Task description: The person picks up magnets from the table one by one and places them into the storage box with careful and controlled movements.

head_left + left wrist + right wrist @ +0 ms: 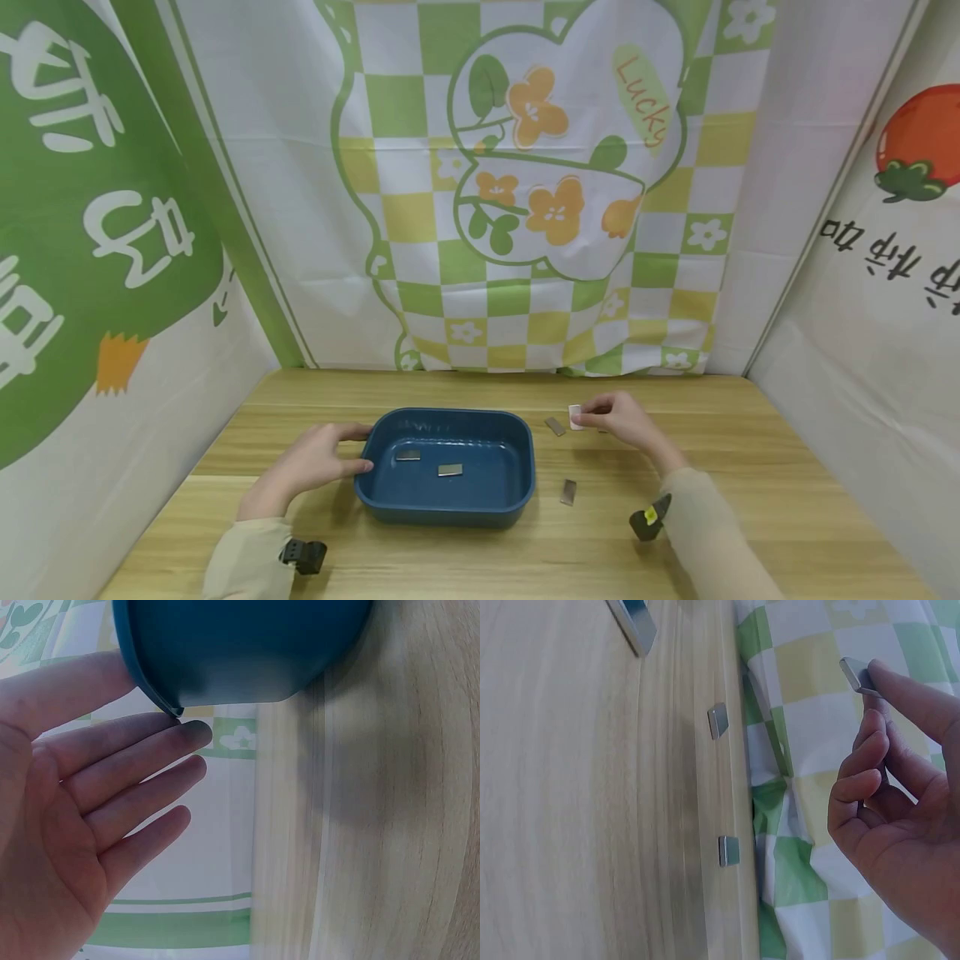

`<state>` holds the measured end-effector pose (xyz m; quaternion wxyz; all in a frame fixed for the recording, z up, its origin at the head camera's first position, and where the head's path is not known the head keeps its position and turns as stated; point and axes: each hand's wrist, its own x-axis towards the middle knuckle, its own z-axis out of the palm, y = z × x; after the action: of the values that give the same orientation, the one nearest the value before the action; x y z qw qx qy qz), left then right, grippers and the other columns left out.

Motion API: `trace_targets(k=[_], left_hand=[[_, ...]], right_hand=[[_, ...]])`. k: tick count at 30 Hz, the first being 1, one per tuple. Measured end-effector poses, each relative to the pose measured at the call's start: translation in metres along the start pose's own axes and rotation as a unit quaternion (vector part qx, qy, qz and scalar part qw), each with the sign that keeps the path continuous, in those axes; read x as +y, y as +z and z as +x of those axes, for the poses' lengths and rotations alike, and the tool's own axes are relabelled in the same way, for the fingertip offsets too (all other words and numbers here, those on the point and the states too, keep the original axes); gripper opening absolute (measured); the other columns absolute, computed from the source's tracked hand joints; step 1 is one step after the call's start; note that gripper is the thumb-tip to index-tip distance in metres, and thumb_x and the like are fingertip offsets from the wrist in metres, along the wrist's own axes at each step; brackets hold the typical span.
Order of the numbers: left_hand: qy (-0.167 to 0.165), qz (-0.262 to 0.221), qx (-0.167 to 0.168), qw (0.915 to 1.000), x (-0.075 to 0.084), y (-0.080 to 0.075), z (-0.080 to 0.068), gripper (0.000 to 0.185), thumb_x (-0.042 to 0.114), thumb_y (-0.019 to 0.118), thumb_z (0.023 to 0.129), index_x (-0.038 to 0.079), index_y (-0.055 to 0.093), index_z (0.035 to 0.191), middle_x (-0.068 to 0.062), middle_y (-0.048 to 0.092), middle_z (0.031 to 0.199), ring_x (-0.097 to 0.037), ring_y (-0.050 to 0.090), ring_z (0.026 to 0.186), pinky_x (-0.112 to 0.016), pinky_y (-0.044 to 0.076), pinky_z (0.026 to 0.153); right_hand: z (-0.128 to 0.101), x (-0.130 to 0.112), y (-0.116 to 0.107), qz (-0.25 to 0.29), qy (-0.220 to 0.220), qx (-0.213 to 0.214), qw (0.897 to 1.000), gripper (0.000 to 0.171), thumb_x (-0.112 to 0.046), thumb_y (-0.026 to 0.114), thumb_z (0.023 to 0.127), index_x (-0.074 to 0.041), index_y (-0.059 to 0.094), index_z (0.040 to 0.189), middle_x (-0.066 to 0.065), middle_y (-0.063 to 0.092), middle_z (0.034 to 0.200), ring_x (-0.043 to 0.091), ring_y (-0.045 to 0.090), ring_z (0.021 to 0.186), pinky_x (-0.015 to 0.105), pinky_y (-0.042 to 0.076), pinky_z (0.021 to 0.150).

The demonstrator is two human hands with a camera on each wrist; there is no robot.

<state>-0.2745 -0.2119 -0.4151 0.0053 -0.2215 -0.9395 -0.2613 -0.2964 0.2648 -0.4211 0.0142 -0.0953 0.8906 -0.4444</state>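
My right hand (621,419) pinches a small flat silver rectangular metal piece (859,676) between thumb and fingertip, lifted above the table's right half; its face shines white in the head view. My left hand (318,460) touches the left end of a dark blue rectangular bin (442,516), thumb at the rim. The other left fingers (142,765) stretch out rather straight beside the bin's corner. Inside the bin lie two similar metal pieces, one left (408,456) and one nearer the middle. Right of it, metal pieces lie on the wood, one farther back (555,427), another nearer (568,492).
Another metal piece (729,851) lies near the table's edge in the right wrist view. The wooden table (600,550) ends at a checkered green and yellow cloth (517,308). Printed cloth walls rise at both sides. Each sleeve carries a black wrist camera.
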Motion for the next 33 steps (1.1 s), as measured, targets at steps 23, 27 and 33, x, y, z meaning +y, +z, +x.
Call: trace_targets(k=[23, 27, 33], left_hand=[[0.000, -0.005, 0.000, 1.0000, 0.002, -0.001, -0.001, 0.055, 0.032, 0.076, 0.079, 0.006, 0.061, 0.125, -0.013, 0.064, 0.122, -0.037, 0.057, 0.116, -0.056, 0.044, 0.096], [0.003, -0.003, 0.000, 1.0000, 0.002, -0.001, -0.002, 0.055, 0.032, 0.075, 0.079, 0.006, 0.061, 0.125, -0.014, 0.065, 0.122, -0.037, 0.057, 0.116, -0.057, 0.045, 0.096], [0.004, -0.003, 0.003, 1.0000, 0.002, -0.001, -0.002, 0.054, 0.031, 0.076, 0.079, 0.006, 0.061, 0.125, -0.013, 0.065, 0.121, -0.037, 0.057, 0.116, -0.057, 0.045, 0.095]], right_hand=[[0.016, -0.025, 0.021, -0.020, -0.025, -0.016, 0.999, 0.029, -0.031, 0.075, 0.081, -0.005, 0.073, 0.092, 0.004, 0.070, 0.085, 0.012, 0.059, 0.074, 0.027, 0.049, 0.065], [0.018, -0.030, 0.024, -0.019, -0.030, -0.022, 0.999, 0.029, -0.031, 0.075, 0.080, -0.004, 0.073, 0.092, 0.003, 0.070, 0.082, 0.013, 0.060, 0.073, 0.028, 0.050, 0.064], [0.021, -0.034, 0.028, -0.018, -0.052, -0.038, 0.998, 0.027, -0.031, 0.075, 0.081, -0.005, 0.074, 0.088, 0.002, 0.071, 0.080, 0.015, 0.060, 0.072, 0.028, 0.048, 0.062]])
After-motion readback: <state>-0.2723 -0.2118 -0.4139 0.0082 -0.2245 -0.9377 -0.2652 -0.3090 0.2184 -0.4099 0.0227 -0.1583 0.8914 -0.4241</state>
